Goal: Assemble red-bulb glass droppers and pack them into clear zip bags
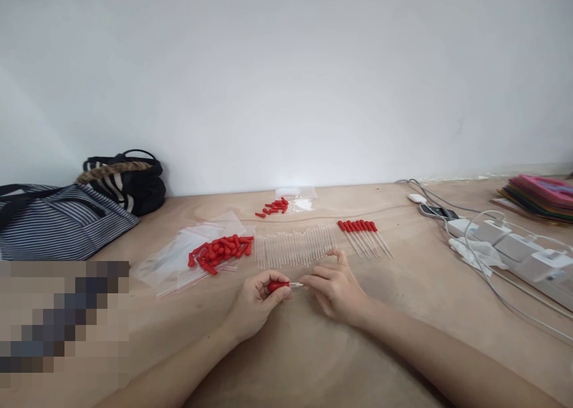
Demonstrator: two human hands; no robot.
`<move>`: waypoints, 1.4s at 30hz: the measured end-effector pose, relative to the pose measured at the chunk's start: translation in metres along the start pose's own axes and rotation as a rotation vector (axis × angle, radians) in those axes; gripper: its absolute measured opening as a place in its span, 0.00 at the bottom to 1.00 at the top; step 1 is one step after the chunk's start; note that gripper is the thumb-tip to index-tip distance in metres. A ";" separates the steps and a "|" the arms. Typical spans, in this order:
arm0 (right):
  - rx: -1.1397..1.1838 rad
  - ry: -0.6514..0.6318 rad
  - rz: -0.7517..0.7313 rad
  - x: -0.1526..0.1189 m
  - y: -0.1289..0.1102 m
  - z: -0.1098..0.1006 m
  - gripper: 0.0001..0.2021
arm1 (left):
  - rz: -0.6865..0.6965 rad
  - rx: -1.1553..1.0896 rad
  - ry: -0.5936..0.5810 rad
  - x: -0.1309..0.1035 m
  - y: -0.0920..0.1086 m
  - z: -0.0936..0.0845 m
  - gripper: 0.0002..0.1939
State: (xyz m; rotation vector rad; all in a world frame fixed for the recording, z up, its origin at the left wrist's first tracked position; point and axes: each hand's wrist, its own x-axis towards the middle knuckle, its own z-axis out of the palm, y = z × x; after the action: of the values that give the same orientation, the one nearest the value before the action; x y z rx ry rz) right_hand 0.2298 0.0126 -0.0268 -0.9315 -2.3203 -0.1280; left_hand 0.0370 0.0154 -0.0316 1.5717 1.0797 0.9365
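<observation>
One red bulb [277, 286] at six o'clock, pinched in my left hand [251, 305]; my right hand [336, 290] grips the clear tube [294, 285] at three: fitting, I'd judge, wanting straight, gentle pressure.

The left edge crops the striped bag [67, 223]; a dark shape [58, 325] is pixelated.

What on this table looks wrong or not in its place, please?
Nothing looks spilled or broken. One slightly odd spot, at the right: a crumpled white scrap lies by the white plugs, looking like litter. The red caps lie in a loose heap, less orderly than the thin tubes.
</observation>
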 end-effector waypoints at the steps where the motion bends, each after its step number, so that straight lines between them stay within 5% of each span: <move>1: -0.006 -0.023 0.007 0.000 0.000 0.000 0.10 | 0.013 0.042 0.001 0.000 0.000 -0.001 0.12; 5: -0.081 -0.099 0.140 0.002 0.011 -0.007 0.09 | 0.224 0.443 0.139 0.005 0.002 -0.018 0.19; 9: -0.287 -0.079 0.585 0.006 0.045 -0.016 0.11 | 0.509 0.883 0.377 0.016 0.001 -0.050 0.10; 14: -0.445 -0.138 0.834 0.004 0.082 -0.012 0.14 | 0.379 1.303 0.579 0.023 -0.004 -0.080 0.08; 18: -0.491 -0.165 0.841 -0.001 0.089 -0.006 0.12 | 0.274 1.452 0.567 0.025 -0.005 -0.085 0.09; 26: -0.412 -0.125 0.824 0.002 0.074 -0.011 0.12 | 0.300 1.575 0.499 0.035 -0.003 -0.081 0.10; 42: -0.266 -0.370 1.029 0.025 0.069 -0.012 0.11 | 0.328 1.674 0.447 0.017 0.009 -0.065 0.10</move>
State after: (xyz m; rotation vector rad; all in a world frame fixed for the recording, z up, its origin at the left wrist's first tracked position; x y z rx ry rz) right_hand 0.2672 0.0756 -0.0118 -2.3079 -1.8457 0.1875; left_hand -0.0169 0.0488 -0.0070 2.9887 2.2412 0.4578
